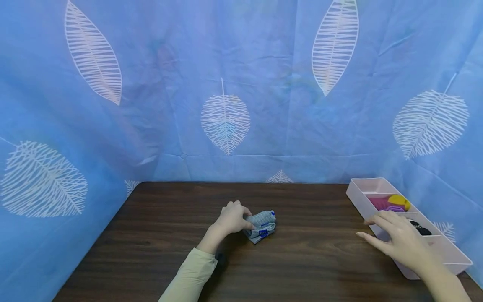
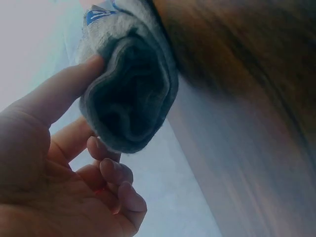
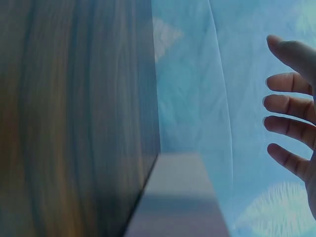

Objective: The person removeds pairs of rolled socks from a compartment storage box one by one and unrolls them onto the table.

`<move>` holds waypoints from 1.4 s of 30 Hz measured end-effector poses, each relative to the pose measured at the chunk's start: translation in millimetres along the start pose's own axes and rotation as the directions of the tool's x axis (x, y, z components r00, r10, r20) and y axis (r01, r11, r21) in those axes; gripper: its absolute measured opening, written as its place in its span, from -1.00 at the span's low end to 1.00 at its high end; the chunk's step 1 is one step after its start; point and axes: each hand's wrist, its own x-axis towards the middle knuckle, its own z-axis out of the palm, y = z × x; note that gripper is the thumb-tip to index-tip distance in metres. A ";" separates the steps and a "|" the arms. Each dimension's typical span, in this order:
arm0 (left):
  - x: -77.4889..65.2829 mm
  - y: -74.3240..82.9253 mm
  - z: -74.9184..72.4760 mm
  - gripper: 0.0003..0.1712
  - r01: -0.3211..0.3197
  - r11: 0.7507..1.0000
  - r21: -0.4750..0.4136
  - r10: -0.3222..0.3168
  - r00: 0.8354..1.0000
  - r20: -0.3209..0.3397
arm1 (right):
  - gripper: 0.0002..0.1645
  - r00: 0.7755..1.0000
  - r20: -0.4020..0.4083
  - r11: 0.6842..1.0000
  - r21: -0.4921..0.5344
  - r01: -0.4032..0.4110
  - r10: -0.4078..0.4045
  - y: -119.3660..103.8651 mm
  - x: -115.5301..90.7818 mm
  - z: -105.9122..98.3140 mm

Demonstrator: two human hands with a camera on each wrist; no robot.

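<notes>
A rolled grey sock (image 1: 261, 224) with blue patches lies on the dark wooden table, a little right of the middle. My left hand (image 1: 233, 217) pinches its left end between thumb and fingers. In the left wrist view, the open end of the rolled sock (image 2: 131, 98) faces the camera, with the thumb on its near side and the index finger partly hidden behind it. Over the left side of a pale pink divided box (image 1: 356, 193), my right hand (image 1: 400, 237) hovers with spread fingers, holding nothing. The right wrist view shows that hand (image 3: 294, 106) in the air.
One box compartment holds a magenta cloth item (image 1: 379, 203) with a yellow part (image 1: 399, 201); another has a black item (image 1: 420, 228), partly covered by my right hand. A blue curtain with white leaf prints (image 1: 264, 126) hangs behind and beside the table (image 1: 170, 218).
</notes>
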 end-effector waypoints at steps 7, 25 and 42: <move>3.2 0.9 4.7 -0.60 0.012 1.000 -0.005 -0.012 1.000 -0.019 | -0.62 0.992 0.012 0.989 0.079 0.122 -0.123 -31.9 32.3 38.6; 2.7 -1.6 4.2 -0.61 0.000 0.992 0.128 0.012 0.995 -0.096 | -0.36 0.857 0.506 0.980 0.198 -0.004 -0.099 -129.1 81.0 101.7; 0.0 9.0 6.7 -0.51 -0.177 0.942 0.286 0.194 0.981 -0.032 | -0.18 0.594 0.795 0.978 0.198 -0.066 -0.121 -162.6 77.2 113.9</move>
